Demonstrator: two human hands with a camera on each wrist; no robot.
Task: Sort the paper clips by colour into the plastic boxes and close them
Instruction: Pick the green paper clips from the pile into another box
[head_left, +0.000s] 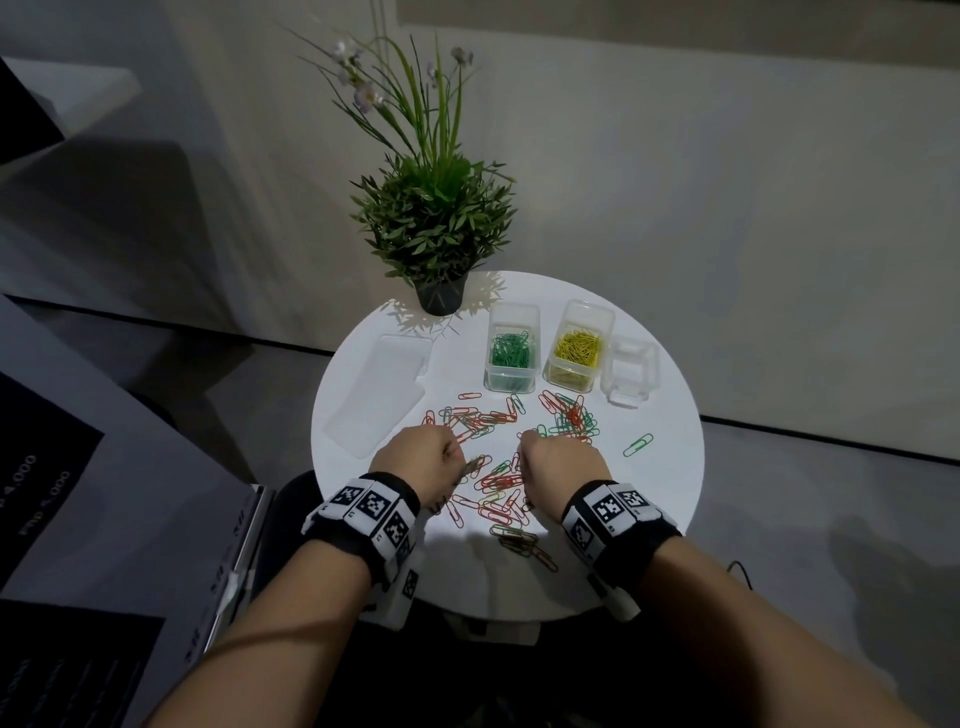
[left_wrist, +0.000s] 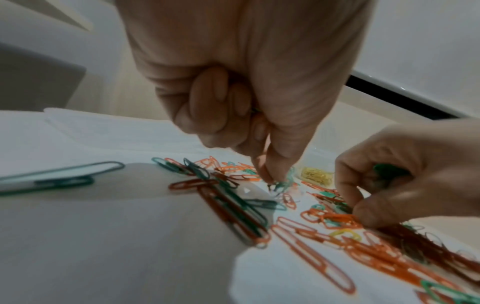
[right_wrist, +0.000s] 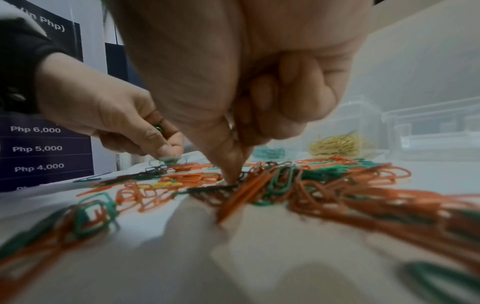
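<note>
Loose red and green paper clips (head_left: 498, 457) lie scattered on the round white table (head_left: 670, 467). My left hand (left_wrist: 270, 179) pinches a green clip (left_wrist: 281, 185) from the pile with thumb and forefinger, its other fingers curled into the palm. My right hand (right_wrist: 232, 176) pinches into the red-green heap (right_wrist: 298, 185) and keeps a bunch of green clips (left_wrist: 387, 170) curled in its palm. Behind the pile stand a clear box of green clips (head_left: 511, 358), a box of yellow clips (head_left: 576, 351) and an empty clear box (head_left: 631, 371), all without lids.
Clear lids (head_left: 382, 389) lie on the table's left side. A potted plant (head_left: 439, 244) stands at the far edge. One green clip (head_left: 638, 445) lies apart on the right. A dark price board (right_wrist: 39, 148) stands to my left, beside the table.
</note>
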